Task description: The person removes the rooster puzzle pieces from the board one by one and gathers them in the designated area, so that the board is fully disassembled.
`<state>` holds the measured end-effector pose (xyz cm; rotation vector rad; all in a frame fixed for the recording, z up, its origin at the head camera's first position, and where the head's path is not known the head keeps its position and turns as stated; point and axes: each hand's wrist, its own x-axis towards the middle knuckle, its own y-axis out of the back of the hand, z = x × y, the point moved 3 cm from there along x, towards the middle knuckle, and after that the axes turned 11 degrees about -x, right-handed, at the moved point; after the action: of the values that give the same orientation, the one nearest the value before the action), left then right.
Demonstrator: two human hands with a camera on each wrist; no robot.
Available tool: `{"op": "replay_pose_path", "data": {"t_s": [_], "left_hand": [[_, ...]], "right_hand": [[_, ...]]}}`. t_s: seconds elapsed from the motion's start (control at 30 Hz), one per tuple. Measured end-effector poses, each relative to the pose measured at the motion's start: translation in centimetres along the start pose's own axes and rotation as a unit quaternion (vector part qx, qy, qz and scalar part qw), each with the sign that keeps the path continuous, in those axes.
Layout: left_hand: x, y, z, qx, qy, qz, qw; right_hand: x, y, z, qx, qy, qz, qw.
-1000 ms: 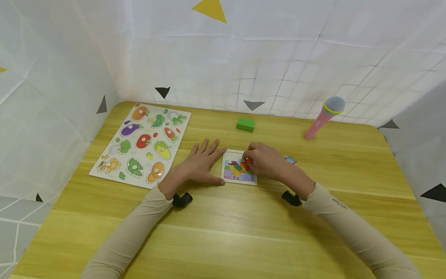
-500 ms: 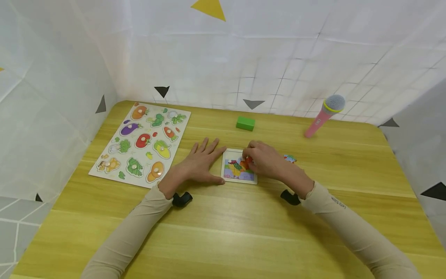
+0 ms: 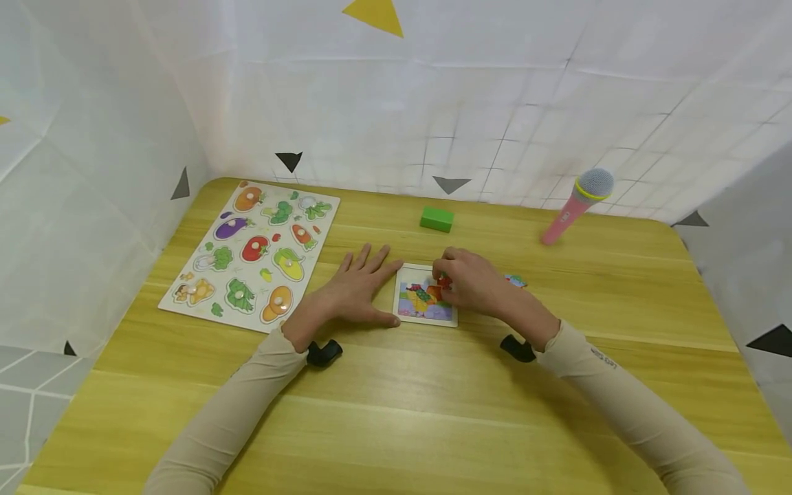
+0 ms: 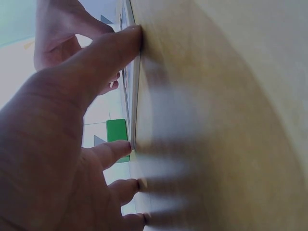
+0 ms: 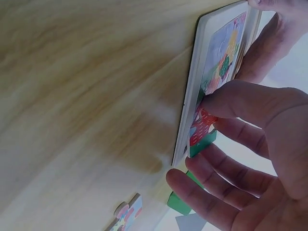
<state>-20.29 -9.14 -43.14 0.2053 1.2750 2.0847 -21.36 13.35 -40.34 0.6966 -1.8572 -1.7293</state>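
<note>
The person's left hand (image 3: 355, 292) lies open with fingers spread on the pale wooden tabletop (image 3: 396, 412), its thumb and index fingertip bracing the left edge of a small square puzzle tray with a white rim (image 3: 416, 274). The right hand (image 3: 473, 278) pinches a red, white-speckled cardboard-like puzzle piece with a green edge (image 5: 204, 126) between thumb and index finger, at the tray's far right corner; in the right wrist view the piece appears tilted against the tray. Joined picture pieces fill the near part of the tray, while a strip along its far side is bare.

The step in hand seems to be seating this corner piece. The next move likely calls for lining up its edge with its neighbours, then pressing it flat while the left hand steadies the tray. A loose multicoloured puzzle piece (image 3: 515, 281) lies right of the tray, probably for the remaining gap. A bright green rectangular block (image 3: 436, 219) sits beyond.
</note>
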Motion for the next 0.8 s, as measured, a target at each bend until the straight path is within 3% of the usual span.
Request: {"op": "replay_pose_path", "data": {"t_s": [0.53,0.8], "left_hand": [[0.0,-0.1,-0.2,0.004,-0.001,0.002,1.0000],[0.1,-0.1,-0.1,0.005,-0.005,0.003,1.0000]], "right_hand": [[-0.3,0.5,0.2,0.002,0.010,0.034,0.9994],[-1.0,1.1,0.3,0.000,0.002,0.029,0.9996]]}}
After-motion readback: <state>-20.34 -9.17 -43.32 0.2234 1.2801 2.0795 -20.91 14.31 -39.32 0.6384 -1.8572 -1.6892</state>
